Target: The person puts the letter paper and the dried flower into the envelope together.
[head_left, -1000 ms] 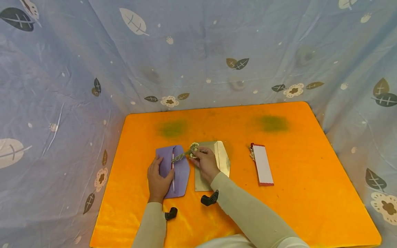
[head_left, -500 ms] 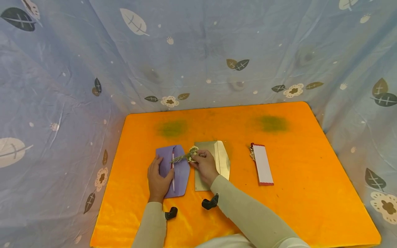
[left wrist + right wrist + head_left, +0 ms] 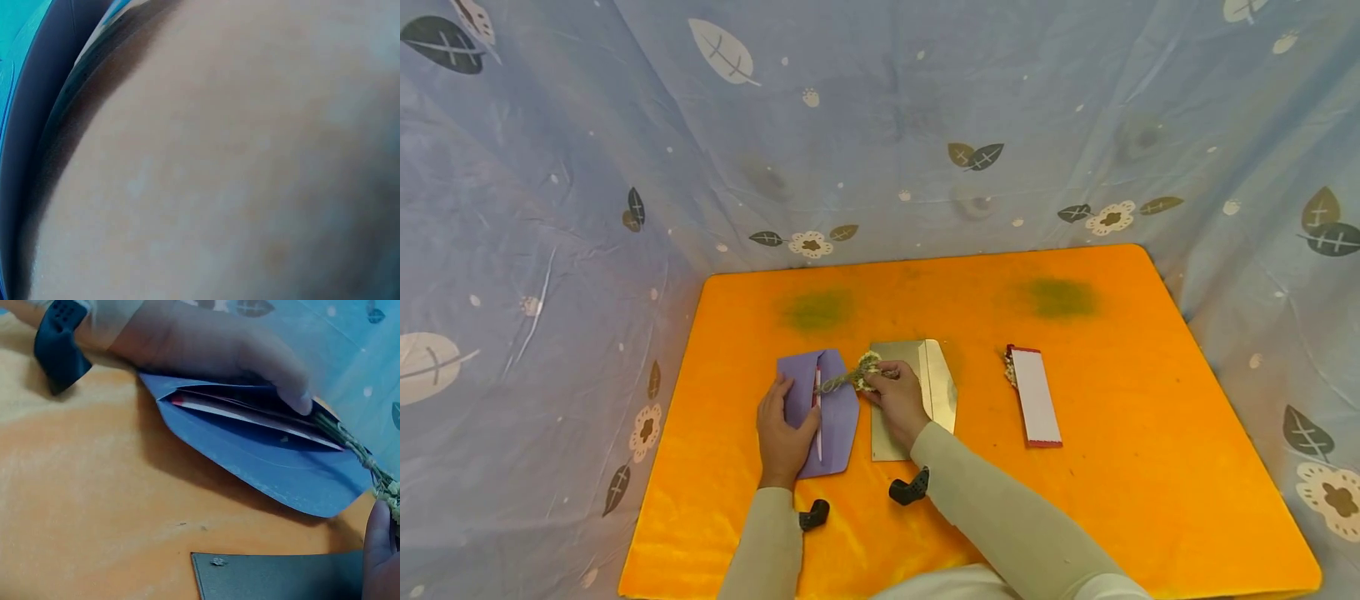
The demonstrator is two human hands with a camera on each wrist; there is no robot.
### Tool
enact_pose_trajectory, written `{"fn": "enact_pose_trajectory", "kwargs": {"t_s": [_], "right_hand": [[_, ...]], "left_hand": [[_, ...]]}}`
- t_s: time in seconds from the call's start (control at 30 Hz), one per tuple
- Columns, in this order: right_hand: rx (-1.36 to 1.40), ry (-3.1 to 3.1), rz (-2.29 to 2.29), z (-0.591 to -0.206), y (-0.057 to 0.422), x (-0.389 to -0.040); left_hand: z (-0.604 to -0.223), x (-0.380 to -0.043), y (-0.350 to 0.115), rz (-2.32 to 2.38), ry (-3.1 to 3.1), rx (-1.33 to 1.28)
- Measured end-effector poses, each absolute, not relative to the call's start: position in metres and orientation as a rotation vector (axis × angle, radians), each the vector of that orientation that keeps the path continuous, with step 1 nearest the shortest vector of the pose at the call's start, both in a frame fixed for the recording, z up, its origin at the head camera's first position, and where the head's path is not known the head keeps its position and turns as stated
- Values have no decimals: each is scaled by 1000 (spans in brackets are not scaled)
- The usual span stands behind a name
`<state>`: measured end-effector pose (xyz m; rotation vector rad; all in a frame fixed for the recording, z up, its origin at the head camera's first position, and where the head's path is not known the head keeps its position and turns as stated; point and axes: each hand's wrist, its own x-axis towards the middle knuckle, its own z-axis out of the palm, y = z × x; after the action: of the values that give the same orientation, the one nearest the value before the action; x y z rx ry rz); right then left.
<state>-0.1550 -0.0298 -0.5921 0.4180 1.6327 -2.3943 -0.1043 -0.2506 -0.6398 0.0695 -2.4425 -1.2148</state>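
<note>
My left hand (image 3: 784, 433) rests on the left part of a purple envelope (image 3: 842, 425), thumb at its long mouth. In the right wrist view the envelope's pocket gapes, with a white card (image 3: 250, 415) with a red edge inside. My right hand (image 3: 898, 402) pinches a small bunch of dried flowers (image 3: 868, 364) by its pale blooms. The bunch's tied stems (image 3: 350, 442) point left, their ends at the envelope's mouth near the left thumb (image 3: 295, 399). Skin fills most of the left wrist view. Beneath the right hand lies a gold envelope (image 3: 887, 442), flap to the right.
To the right on the orange tabletop (image 3: 1135, 400) lies a white card with red ends (image 3: 1036, 398), small dried flowers showing at its left edge. Blue leaf-print cloth (image 3: 880, 125) hangs around the table's back and sides. Black wrist mounts (image 3: 910, 486) stick out from the sleeves.
My right hand has shifted the flower bunch very slightly, the stems tilting and staying over the purple envelope's mouth. My left hand has stayed in place.
</note>
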Motion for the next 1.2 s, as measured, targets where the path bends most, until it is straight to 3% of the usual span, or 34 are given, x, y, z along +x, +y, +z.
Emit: {"fn": "enact_pose_trajectory", "kwargs": {"t_s": [0.33,1.2], "right_hand": [[236,1759,-2310,-592,-40,-150],[63,1864,-2118,-598,-49,-149]], "left_hand": [[-640,-105,-250,-1190,-2429,53],[-640,-104,-250,-1178,-2442,46]]}}
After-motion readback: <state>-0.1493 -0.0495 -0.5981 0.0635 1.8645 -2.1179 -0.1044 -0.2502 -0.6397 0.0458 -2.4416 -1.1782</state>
